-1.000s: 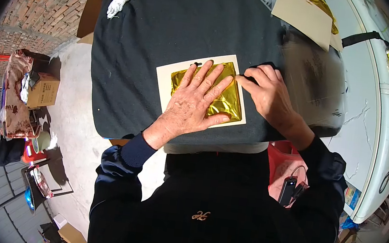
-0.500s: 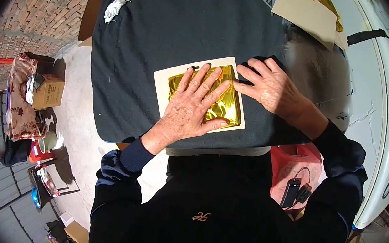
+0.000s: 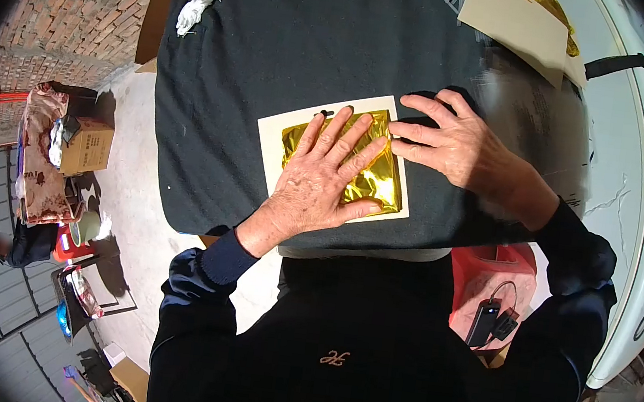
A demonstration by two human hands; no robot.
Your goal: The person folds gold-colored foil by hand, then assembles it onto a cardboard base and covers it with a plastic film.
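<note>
Nearest me, the bench [image 3: 204, 188] presents its curved near edge. Just inside it, roughly central, lies a cream card [image 3: 268, 141], slightly skewed, with a small dark opening [image 3: 322, 114] near its far edge. On the card sits gold foil [image 3: 381, 182], squarish, shiny and creased, with cream margins around it.

My left hand [image 3: 314, 188] is open, pressed flat across the foil. My right hand [image 3: 467, 150] is at the right edge of card and foil, forefinger and thumb close together; whether that grip is closed on anything, I cannot tell. Compared with one second ago, its fingers have changed from curled to more extended; the left hand remains flat.

Dark cloth [image 3: 276, 45] runs from the card to the left edge and onward to the far side. Clear plastic [image 3: 536, 134] covers the right side, beyond my right hand. White crumpled fabric [image 3: 195, 13] lies near the far left corner; flat cream sheets [image 3: 516, 32] occupy the far right corner.
</note>
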